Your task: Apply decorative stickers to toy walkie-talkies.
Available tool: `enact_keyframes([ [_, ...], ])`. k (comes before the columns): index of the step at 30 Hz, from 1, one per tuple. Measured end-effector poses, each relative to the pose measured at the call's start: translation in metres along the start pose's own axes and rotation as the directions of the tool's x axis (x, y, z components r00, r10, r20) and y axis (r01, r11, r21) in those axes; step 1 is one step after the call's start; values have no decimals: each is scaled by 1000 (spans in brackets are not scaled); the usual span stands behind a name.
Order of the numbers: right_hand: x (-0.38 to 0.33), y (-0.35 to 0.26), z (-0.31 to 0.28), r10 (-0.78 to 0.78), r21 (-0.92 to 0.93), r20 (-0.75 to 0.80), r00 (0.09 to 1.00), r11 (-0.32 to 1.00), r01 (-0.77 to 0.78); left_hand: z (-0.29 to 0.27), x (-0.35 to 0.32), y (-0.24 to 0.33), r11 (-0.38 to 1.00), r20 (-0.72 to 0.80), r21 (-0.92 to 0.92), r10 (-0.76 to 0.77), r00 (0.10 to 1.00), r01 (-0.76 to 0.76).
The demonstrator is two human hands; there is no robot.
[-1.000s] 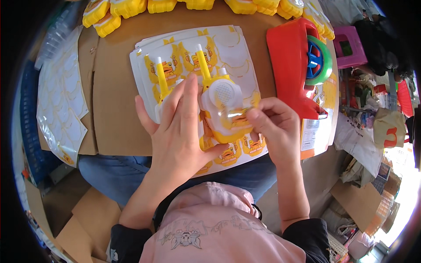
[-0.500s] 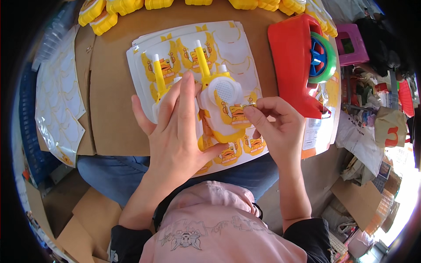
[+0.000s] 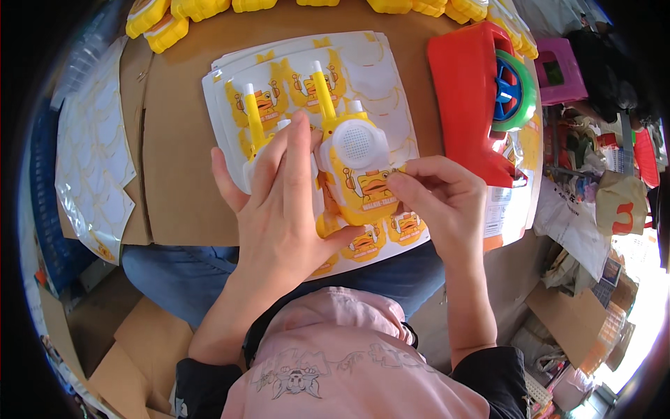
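Observation:
Two yellow-and-white toy walkie-talkies with upright antennas lie side by side on a stack of sticker sheets (image 3: 363,56). Across the left walkie-talkie (image 3: 253,126) my left hand (image 3: 276,216) spreads its fingers, hiding much of it. Its thumb touches the lower edge of the right walkie-talkie (image 3: 356,143), whose round speaker grille faces up. On the lower face of that toy is a yellow duck sticker (image 3: 371,187). My right hand (image 3: 443,199) pinches the sticker's right edge between thumb and index finger. Whether the sticker lies fully flat is hidden at that edge.
A red tool (image 3: 460,91) with a green-rimmed blue wheel stands at the right of the cardboard surface (image 3: 181,140). Several yellow toy parts (image 3: 255,4) line the far edge. Used sticker sheets (image 3: 94,153) lie at the left. A purple stool (image 3: 562,73) stands beyond the right side.
The sticker has moved from tilted, overlapping the grille, to lower and straight on the walkie-talkie's face. My right hand has shifted only slightly with it; my left hand stays in place.

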State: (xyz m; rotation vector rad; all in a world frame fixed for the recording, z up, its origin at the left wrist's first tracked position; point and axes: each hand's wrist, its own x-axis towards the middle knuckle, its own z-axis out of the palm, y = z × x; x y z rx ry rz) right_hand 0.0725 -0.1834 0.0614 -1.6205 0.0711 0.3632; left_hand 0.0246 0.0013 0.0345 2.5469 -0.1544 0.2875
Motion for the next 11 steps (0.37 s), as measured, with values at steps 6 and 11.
enact_keyframes([
  [6,5,13,3,-18,-5,-6,1000,1000,18,0,0,-1,1000,7,-21,1,1000,-1],
  [11,7,14,1,-16,-2,9,1000,1000,16,0,0,-1,1000,1,-18,4,1000,-4],
])
